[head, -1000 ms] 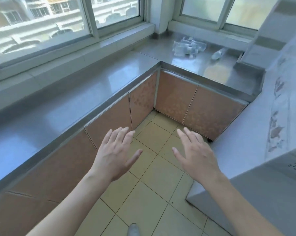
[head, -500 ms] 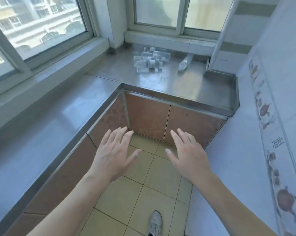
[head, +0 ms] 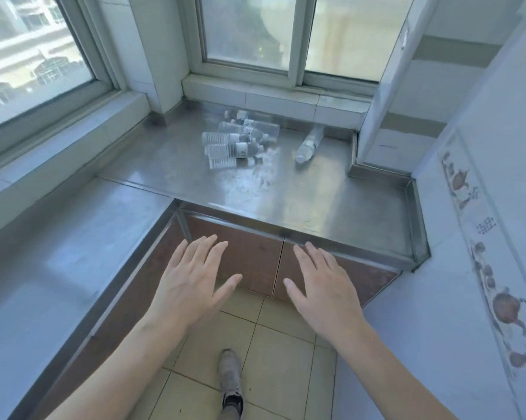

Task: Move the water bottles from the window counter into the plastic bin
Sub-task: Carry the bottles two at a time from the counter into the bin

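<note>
Several clear water bottles (head: 236,140) lie in a heap on the steel window counter (head: 255,189), close under the far window. One more bottle (head: 308,145) lies alone to the right of the heap. My left hand (head: 192,283) and my right hand (head: 322,286) hover palm down with fingers spread, in front of the counter's near edge and well short of the bottles. Both hands hold nothing. No plastic bin is in view.
The counter runs in an L along the left window (head: 34,56) too. Brown cabinet doors (head: 249,256) sit under its edge. A tiled wall (head: 483,237) closes the right side. My shoe (head: 230,374) stands on the tiled floor.
The view has swung right and moved toward the corner, so the bottles now lie nearer and straight ahead. Both hands stay open and spread, now close to the counter's edge.
</note>
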